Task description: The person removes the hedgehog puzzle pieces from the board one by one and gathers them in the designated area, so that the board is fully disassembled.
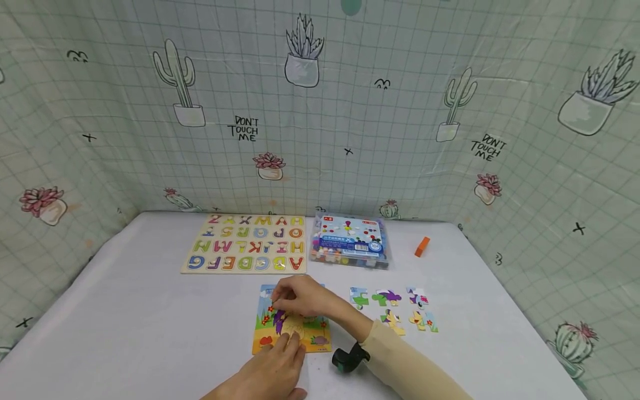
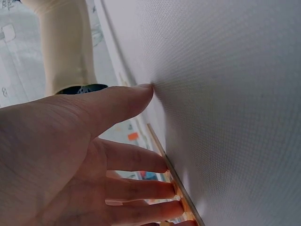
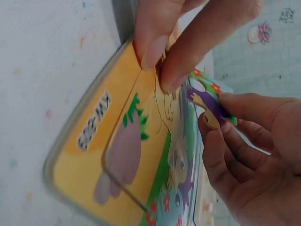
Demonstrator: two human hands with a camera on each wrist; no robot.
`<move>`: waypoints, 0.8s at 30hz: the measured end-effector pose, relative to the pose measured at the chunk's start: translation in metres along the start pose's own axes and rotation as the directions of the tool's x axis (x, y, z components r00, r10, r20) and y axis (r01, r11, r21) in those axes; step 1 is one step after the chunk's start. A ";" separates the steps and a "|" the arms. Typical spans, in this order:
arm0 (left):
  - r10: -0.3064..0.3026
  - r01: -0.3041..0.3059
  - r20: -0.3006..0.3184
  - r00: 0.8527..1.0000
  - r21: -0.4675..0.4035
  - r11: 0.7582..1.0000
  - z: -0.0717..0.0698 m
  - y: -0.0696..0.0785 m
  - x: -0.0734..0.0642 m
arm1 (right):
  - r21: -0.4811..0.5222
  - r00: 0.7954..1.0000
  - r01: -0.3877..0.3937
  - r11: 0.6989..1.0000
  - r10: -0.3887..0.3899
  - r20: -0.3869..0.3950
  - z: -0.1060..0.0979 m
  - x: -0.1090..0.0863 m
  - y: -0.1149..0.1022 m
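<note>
A cartoon jigsaw puzzle board lies at the middle front of the table. My left hand rests its fingertips on the board's near edge; in the left wrist view the fingers are nearly straight and the thumb touches the table. Above the board's upper left part, my right hand pinches a jigsaw piece, purple and green with red flowers, between thumb and fingers. That piece is tilted up, and whether it touches the board is unclear. Several loose puzzle pieces lie to the right.
Behind the board are a wooden alphabet board and a clear plastic box of colourful parts. A small orange block lies at the back right. A black wrist device is on the right wrist. A patterned cloth encloses the table.
</note>
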State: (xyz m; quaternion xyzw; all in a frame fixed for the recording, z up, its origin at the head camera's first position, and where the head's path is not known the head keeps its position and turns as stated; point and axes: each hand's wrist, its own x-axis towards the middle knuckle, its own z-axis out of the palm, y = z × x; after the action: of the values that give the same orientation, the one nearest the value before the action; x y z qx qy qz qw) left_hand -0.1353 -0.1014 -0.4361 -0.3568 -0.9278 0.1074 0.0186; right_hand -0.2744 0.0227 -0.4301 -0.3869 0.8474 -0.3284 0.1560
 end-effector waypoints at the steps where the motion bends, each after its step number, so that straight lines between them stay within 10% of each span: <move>1: 0.000 0.000 -0.002 1.000 -0.001 1.000 0.000 0.000 0.000 | 0.006 1.000 0.004 1.000 -0.004 -0.006 -0.001 -0.002 0.001; 24: -0.052 0.061 0.129 0.990 -0.066 0.996 -0.002 0.002 0.006 | 0.087 0.997 -0.046 0.995 0.040 0.065 -0.049 -0.071 0.054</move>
State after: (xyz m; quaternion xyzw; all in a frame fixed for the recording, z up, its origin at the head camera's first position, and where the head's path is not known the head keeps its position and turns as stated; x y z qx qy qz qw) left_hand -0.1384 -0.0956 -0.4352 -0.3231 -0.9401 0.0969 -0.0499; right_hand -0.2830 0.1243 -0.4297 -0.3715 0.8350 -0.3496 0.2064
